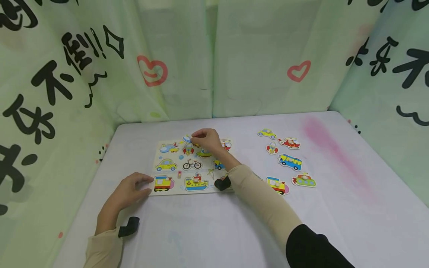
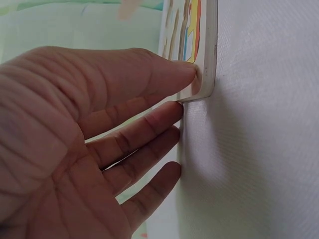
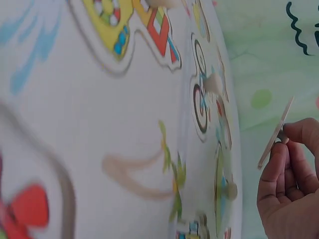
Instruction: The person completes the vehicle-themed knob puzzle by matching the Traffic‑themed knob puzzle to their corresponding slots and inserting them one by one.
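My left hand rests at the near left corner of a knobbed picture puzzle board. Its thumb lies against the corner in the left wrist view, the other fingers fairly straight beside it. Over the board's far edge, my right hand pinches a thin puzzle piece by its knob. That piece is raised off the board and seen edge-on in the right wrist view; the fingers partly hide it in the head view. Knobs stand on the bicycle and the boat in the board.
Several loose pieces lie right of the board: a yellow car, a red helicopter, a blue bus, a submarine and a train. A white cloth covers the table; patterned curtains hang behind.
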Motion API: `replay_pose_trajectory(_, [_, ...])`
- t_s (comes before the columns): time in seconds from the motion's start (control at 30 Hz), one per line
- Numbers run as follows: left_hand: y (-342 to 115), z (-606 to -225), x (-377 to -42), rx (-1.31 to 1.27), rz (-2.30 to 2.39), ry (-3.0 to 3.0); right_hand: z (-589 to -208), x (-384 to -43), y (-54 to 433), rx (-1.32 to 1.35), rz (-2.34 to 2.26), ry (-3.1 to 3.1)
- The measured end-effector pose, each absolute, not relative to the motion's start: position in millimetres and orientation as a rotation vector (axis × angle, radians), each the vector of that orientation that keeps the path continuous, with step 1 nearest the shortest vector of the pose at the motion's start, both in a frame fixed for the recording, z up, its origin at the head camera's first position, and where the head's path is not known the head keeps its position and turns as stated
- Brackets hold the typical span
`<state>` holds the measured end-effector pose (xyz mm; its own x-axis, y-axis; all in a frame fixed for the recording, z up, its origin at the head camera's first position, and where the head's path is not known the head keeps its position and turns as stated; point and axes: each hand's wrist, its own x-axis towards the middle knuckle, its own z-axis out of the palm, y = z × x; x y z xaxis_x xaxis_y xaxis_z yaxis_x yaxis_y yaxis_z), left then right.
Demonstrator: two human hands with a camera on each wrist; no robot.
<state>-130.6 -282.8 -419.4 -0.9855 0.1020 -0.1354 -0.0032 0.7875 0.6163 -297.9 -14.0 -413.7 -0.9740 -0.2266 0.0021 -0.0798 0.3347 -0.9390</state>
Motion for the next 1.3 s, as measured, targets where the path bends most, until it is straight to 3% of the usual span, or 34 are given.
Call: replay_pose_trajectory(1.3, [-283,-423,-130,0.075,1.003,2.823,-427,-301,-97,-0.377,-1.547,2.577])
